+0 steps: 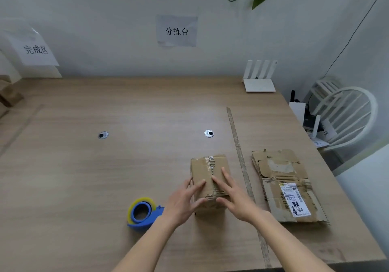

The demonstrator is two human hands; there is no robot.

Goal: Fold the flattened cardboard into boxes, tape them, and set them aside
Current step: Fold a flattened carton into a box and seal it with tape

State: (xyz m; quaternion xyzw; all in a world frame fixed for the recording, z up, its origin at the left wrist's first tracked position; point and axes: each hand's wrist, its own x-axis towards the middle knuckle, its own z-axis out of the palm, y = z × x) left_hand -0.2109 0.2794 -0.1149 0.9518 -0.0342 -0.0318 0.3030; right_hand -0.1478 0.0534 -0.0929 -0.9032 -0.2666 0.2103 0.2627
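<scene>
My left hand (pixel 185 198) and my right hand (pixel 233 196) both rest on the small cardboard box (pixel 209 170) that stands on the wooden table (pixel 105 177), a little right of the middle. The fingers of each hand lie straight and spread, flat on the top flaps near the seam — neither hand curls round anything. My left thumb lies against the near left edge of the box; my right thumb sits at the near right corner. A strip of old tape (pixel 211 162) runs along the far part of the seam, beyond my fingertips.

Just left of the box, close by my left wrist, the blue tape dispenser (pixel 143 215) sits on the table with its yellowish roll standing upright. To the right, past a long worn line of tape (pixel 242 162) stuck along the tabletop, a stack of flattened cardboard (pixel 282 179) lies flat; the top sheet bears a white shipping label (pixel 294 202) with dark handwriting.

Two round metal cable grommets (pixel 208 133) are set in the table farther back. A white router (pixel 260 80) stands at the far right corner by the wall, and a white chair (pixel 347 114) stands off the right edge. On the wall hang two paper signs — one in the middle (pixel 176 30), one at the left (pixel 34 49). At the far left edge some brown cardboard (pixel 8 95) shows, too blurred to make out.
</scene>
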